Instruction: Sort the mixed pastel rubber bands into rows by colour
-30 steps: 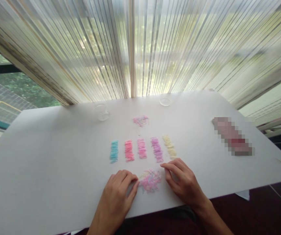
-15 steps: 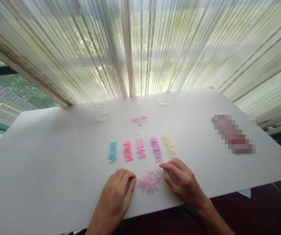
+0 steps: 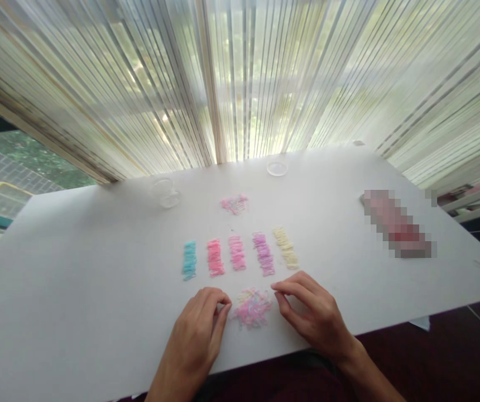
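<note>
A mixed pile of small, thin pastel pieces that look like little rubber bands [image 3: 252, 308] lies between my hands. At its left edge, my left hand [image 3: 200, 324] has thumb and index finger pinched together; whatever is between them is too small to make out. On the pile's right side hovers my right hand [image 3: 313, 304], fingers curled, with a slight gap between thumb and index tip. Just beyond lie sorted columns of the same pieces: blue [image 3: 189, 261], coral [image 3: 215, 258], pink [image 3: 237, 253], purple [image 3: 263, 254] and pale yellow [image 3: 286, 248].
Farther back on the white table [image 3: 76, 290] is a smaller mixed heap [image 3: 235, 204]. Clear round plastic containers [image 3: 167, 194] stand at the back left, and a clear round lid [image 3: 277, 168] lies near the back edge. A blurred pinkish object [image 3: 397, 223] rests at the right. Striped curtains [image 3: 244, 84] hang behind.
The view has shifted slightly. My right thumb has come a little nearer its index finger. A pale strand at my left fingertips no longer shows clearly. The colour columns look the same.
</note>
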Tool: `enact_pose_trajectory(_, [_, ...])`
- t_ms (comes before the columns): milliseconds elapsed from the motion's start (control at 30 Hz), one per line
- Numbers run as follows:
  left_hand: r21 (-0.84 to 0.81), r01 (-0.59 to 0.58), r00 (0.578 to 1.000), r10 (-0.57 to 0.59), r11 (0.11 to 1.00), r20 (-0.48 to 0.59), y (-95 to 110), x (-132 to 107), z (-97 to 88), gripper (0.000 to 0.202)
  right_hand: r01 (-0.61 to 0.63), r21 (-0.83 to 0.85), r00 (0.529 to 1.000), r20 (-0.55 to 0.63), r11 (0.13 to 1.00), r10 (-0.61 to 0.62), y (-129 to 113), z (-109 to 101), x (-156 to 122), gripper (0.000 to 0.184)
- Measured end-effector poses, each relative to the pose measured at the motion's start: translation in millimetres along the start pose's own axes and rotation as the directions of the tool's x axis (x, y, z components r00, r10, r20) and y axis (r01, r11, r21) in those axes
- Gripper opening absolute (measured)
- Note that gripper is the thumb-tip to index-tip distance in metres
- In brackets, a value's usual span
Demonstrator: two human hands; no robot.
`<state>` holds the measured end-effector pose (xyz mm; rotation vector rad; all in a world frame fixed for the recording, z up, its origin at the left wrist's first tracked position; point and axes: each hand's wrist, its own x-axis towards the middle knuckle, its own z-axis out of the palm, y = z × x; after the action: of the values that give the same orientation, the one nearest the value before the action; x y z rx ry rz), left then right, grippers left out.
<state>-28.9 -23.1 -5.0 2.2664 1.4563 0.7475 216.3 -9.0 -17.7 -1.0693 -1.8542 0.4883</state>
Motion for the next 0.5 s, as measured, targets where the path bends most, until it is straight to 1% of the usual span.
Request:
enact_pose_trajectory(100, [-0.054,-0.052,0.999,0.052,0.997,0.003,13,7,2.3,0.012,-0.031,0.065,0.998,0.056,0.997,0.028,-8,-2,-3,0.02])
enact_pose_trajectory(200, [-0.109,-0.114,0.993,0.116,0.988,0.019,23,11,6.6,0.012,-0.06,0.138,0.986,0.164,0.989,0.037,-14,-3,-5,0.025])
enact_pose_trajectory(300, [-0.149,-0.141,0.989,0.145,0.979,0.017,27,10,9.7,0.012,-0.094,0.178,0.968,0.248,0.98,0.048,-17,-2,-6,0.017])
enact_pose_trajectory(500, [-0.19,-0.156,0.987,0.158,0.969,-0.008,28,7,9.6,0.012,-0.093,0.175,0.965,0.258,0.98,0.046,-16,-2,-10,0.016])
